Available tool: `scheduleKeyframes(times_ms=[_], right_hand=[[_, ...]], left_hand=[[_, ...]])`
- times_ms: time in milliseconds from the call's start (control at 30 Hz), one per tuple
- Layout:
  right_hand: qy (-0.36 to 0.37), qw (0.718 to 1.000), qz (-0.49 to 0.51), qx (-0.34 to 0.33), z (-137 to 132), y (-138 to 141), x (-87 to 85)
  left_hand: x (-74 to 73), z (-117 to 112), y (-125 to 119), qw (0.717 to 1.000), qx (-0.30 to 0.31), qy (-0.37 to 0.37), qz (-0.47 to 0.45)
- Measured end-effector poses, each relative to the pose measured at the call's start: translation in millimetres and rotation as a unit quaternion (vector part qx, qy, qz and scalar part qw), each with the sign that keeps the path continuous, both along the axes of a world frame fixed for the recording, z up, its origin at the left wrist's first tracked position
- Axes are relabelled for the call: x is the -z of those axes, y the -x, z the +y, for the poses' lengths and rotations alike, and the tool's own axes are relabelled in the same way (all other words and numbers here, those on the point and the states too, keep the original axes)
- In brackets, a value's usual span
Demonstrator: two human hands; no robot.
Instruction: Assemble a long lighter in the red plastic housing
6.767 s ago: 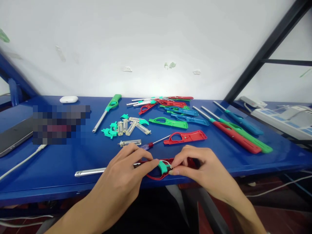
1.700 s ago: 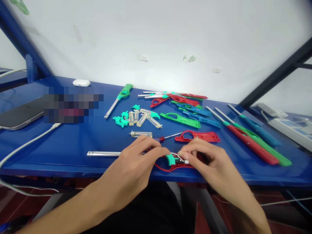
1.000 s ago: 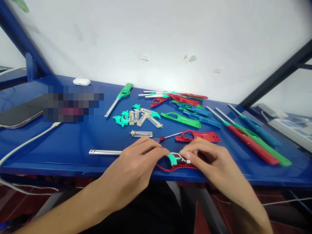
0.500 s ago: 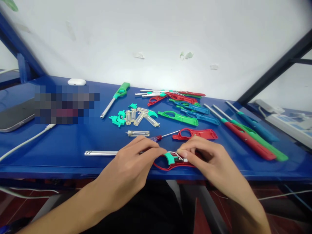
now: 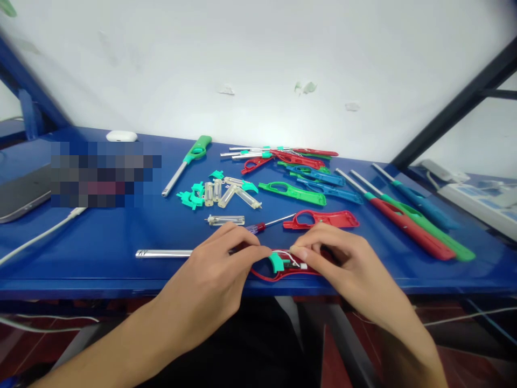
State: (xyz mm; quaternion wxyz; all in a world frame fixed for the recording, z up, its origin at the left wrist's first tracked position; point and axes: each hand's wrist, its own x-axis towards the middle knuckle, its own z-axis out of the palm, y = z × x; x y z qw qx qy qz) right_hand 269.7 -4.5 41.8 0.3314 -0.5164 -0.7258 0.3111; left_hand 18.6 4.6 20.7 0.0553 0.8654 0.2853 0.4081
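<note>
Lighter shell (image 5: 285, 275), red, pinched by left hand (image 5: 210, 280) and right hand (image 5: 343, 264), middle and rear hidden under fingers

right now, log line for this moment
left hand: pinches red lighter shell | right hand: holds shell by teal trigger | shell: on blue table, front edge

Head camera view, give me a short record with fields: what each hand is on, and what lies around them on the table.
Left hand: fingers pinch the open red lighter where its metal tube joins
Right hand: fingers pinch the same lighter at its white wire, beside the teal trigger
Just behind: screwdriver, red shell, clear tank
Right side: three whole lighters
Surface: blue table
</note>
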Motion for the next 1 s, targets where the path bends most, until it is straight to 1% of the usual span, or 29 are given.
scheduleKeyframes(times_ms=[200, 367, 500, 600, 733, 867, 1000], right_hand=[[-0.005, 1.0, 0.0, 0.001, 1.1, -1.2, -0.5], [-0.008, 1.0, -0.001, 0.004, 1.9, 0.9, 1.2], [-0.01, 1.0, 0.002, 0.01, 0.1, 3.1, 1.9], [-0.001, 1.0, 0.018, 0.014, -1.2, 2.1, -0.7], [0.033, 0.998, 0.053, -0.011, -1.3, -4.9, -6.9], [0.06, 0.996, 0.05, -0.048, 1.2, -9.0, -8.9], [0.056, 0.997, 0.045, -0.043, 1.5, -5.5, -6.9]], left_hand=[[-1.3, -0.8, 0.2, 1.0, 0.01, -0.009, 0.009], [-6.3, -5.2, 0.2, 0.999, 0.036, 0.002, 0.017], [-8.5, -8.4, -0.2, 0.999, 0.036, -0.005, 0.026], [-8.8, -9.9, -0.7, 0.999, 0.033, -0.003, 0.024], [-8.8, -10.0, -1.1, 0.999, 0.026, -0.002, 0.034], [-10.3, -9.7, -0.2, 0.999, 0.026, 0.006, 0.048], [-14.1, -10.9, 2.1, 0.997, 0.03, 0.026, 0.063]])
